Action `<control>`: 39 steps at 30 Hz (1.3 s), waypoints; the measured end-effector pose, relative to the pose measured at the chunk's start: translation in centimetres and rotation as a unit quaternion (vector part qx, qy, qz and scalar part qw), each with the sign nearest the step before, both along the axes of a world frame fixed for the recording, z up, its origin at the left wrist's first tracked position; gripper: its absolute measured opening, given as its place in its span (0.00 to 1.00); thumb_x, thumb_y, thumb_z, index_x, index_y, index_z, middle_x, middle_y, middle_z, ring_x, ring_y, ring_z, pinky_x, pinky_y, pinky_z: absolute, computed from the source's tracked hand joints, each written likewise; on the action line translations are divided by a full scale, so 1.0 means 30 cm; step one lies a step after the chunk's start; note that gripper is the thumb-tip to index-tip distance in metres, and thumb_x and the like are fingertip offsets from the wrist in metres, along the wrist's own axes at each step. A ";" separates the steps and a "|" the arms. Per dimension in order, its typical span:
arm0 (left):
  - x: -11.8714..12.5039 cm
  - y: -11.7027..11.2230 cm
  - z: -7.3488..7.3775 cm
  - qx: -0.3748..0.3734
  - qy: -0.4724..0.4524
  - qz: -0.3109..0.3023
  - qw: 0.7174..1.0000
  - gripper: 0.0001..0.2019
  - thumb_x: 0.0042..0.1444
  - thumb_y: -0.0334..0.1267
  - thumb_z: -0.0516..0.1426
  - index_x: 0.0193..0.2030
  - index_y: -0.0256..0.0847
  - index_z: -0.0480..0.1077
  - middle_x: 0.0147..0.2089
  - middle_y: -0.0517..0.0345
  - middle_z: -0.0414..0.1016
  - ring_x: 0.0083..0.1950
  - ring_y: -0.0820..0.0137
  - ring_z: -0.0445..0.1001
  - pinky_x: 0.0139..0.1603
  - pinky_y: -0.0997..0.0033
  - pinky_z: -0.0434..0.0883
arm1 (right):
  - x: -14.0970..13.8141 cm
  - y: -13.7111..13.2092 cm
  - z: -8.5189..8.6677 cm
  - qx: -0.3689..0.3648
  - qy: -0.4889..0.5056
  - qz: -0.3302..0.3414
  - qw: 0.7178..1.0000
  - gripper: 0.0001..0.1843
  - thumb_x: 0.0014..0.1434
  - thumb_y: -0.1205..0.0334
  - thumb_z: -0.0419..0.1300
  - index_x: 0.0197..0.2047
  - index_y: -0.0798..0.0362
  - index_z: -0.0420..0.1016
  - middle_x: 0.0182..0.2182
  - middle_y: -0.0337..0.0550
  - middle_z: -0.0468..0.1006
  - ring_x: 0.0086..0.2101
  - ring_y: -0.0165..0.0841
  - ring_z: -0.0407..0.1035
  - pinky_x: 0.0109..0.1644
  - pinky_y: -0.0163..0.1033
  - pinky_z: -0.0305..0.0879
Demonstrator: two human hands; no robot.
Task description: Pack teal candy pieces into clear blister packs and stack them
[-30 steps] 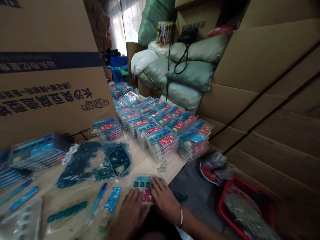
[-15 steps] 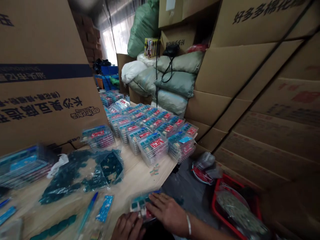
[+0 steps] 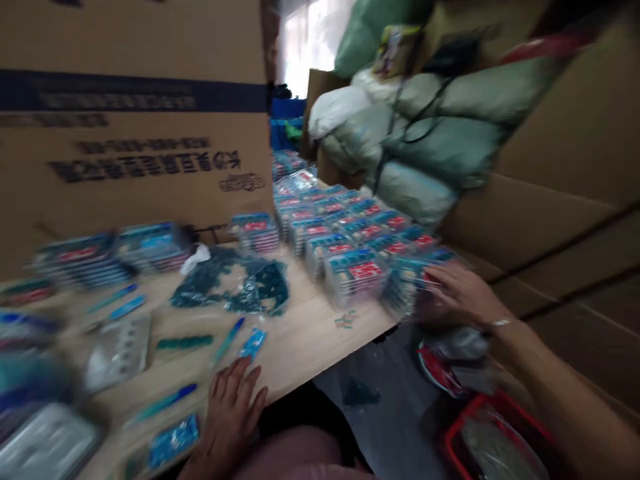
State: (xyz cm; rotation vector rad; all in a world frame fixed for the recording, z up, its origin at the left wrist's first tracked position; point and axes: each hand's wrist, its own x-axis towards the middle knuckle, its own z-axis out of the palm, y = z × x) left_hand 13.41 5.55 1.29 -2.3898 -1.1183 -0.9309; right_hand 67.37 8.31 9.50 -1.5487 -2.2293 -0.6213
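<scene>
1. Reaching out to the right, the person's right hand [image 3: 463, 293] lies over the end of a stack of clear plastic packs [image 3: 405, 287] at the far right corner of the table. Its fingers stretch forward, but blur hides whether it grips a pack or only touches one.
2. The left hand [image 3: 233, 407] rests open at the table's near edge, fingers spread, holding nothing. Just beside it lie a blue pen [image 3: 163, 403] in a plastic sleeve and a small blue packet [image 3: 174, 440].
3. Motion blur smears the whole view, so small details are hard to read.
4. Rows of packs [image 3: 350, 233] with teal and red labels run away from the stack. A strip of bare wooden table [image 3: 320, 340] separates them from the left hand.
5. Beyond the table's right edge, the dark floor [image 3: 380, 380] drops away, with a red basket [image 3: 475, 407] below the right hand.
6. A large cardboard box [image 3: 135, 153] walls off the left side of the table, while green sacks [image 3: 450, 140] and cartons [image 3: 560, 233] close in on the right.
</scene>
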 end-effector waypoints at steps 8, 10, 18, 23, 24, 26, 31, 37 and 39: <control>-0.066 -0.093 -0.041 -0.210 0.089 0.207 0.951 0.14 0.57 0.41 0.53 0.47 0.39 0.70 0.54 0.41 0.71 0.56 0.50 0.67 0.55 0.43 0.62 | -0.105 -0.015 0.025 0.021 0.050 0.018 0.998 0.26 0.60 0.38 0.46 0.45 0.47 0.73 0.42 0.53 0.75 0.48 0.51 0.67 0.53 0.53 0.59; -0.062 -0.082 -0.059 -0.219 0.098 0.186 0.953 0.11 0.57 0.35 0.51 0.45 0.40 0.71 0.52 0.44 0.73 0.55 0.53 0.69 0.55 0.46 0.65 | -0.234 -0.043 0.035 0.042 0.060 -0.011 0.997 0.17 0.62 0.49 0.50 0.44 0.47 0.73 0.42 0.53 0.75 0.46 0.49 0.69 0.52 0.53 0.61; -0.130 -0.041 -0.097 -0.162 0.064 0.024 0.984 0.10 0.53 0.27 0.49 0.40 0.35 0.68 0.51 0.41 0.70 0.63 0.55 0.61 0.56 0.55 0.71 | -0.761 -0.033 -0.326 -0.098 0.123 0.018 0.987 0.16 0.64 0.62 0.47 0.47 0.56 0.73 0.47 0.54 0.74 0.49 0.42 0.67 0.51 0.49 0.64; -0.162 -0.016 -0.075 -0.192 0.066 0.009 0.979 0.17 0.47 0.26 0.50 0.45 0.36 0.66 0.53 0.43 0.71 0.63 0.57 0.62 0.56 0.56 0.71 | -0.883 -0.034 -0.437 -0.095 0.185 0.012 0.978 0.15 0.63 0.62 0.49 0.49 0.52 0.71 0.47 0.50 0.74 0.47 0.42 0.68 0.49 0.49 0.64; -0.160 -0.019 -0.065 -0.200 0.069 0.009 0.977 0.17 0.46 0.26 0.51 0.45 0.36 0.66 0.53 0.43 0.71 0.63 0.57 0.62 0.56 0.56 0.70 | -0.892 -0.038 -0.439 -0.093 0.195 0.033 0.976 0.14 0.64 0.61 0.49 0.49 0.52 0.71 0.47 0.49 0.75 0.47 0.41 0.68 0.49 0.48 0.64; -0.155 -0.030 -0.043 -0.219 0.077 0.003 0.973 0.18 0.47 0.29 0.53 0.48 0.35 0.66 0.54 0.41 0.70 0.62 0.56 0.63 0.57 0.54 0.68 | -0.898 -0.042 -0.440 -0.078 0.207 0.068 0.973 0.14 0.64 0.59 0.49 0.49 0.51 0.70 0.46 0.49 0.75 0.47 0.42 0.68 0.49 0.49 0.64; -0.219 -0.022 0.027 -0.232 0.059 0.069 0.968 0.20 0.53 0.39 0.55 0.53 0.37 0.64 0.57 0.41 0.68 0.60 0.55 0.65 0.56 0.51 0.67 | -0.894 -0.024 -0.464 -0.018 0.199 0.078 0.977 0.18 0.63 0.52 0.48 0.46 0.55 0.71 0.45 0.55 0.75 0.47 0.47 0.68 0.48 0.51 0.63; -0.487 0.109 0.116 -0.270 -0.015 0.363 0.891 0.09 0.57 0.35 0.52 0.41 0.38 0.71 0.45 0.46 0.73 0.47 0.59 0.71 0.51 0.56 0.67 | -0.894 -0.015 -0.488 -0.008 0.205 0.079 0.975 0.19 0.61 0.49 0.48 0.41 0.53 0.72 0.40 0.54 0.77 0.42 0.47 0.71 0.46 0.51 0.64; -0.549 0.180 0.131 -0.282 -0.024 0.411 0.867 0.11 0.56 0.40 0.54 0.42 0.38 0.71 0.49 0.43 0.71 0.52 0.56 0.69 0.53 0.53 0.65 | -0.893 -0.013 -0.493 -0.008 0.214 0.084 0.973 0.18 0.60 0.49 0.48 0.40 0.52 0.72 0.39 0.53 0.77 0.41 0.46 0.71 0.46 0.51 0.63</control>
